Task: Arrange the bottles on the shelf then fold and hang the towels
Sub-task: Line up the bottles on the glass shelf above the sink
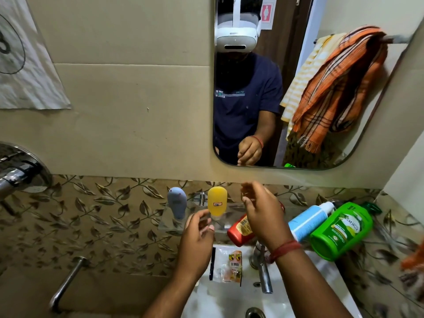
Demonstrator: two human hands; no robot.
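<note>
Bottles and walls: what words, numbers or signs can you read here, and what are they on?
"Vatika": green bottle.
"3", partly cut off, inside a circle: white sheet on the wall.
Red figure pictogram, no words: sign seen in the mirror.
Yellow bottle: small label, too blurred to read.
Red bottle: print too small.
Shirt print: mirrored, unreadable.
Sachet on the sink: unreadable.

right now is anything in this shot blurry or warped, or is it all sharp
Head view: wide-angle bending curves the mirror edges and wall lines; the right hand fingertips are motion-smeared; the orange cloth at the right edge is blurred; the yellow bottle and green bottle read sharp.
</note>
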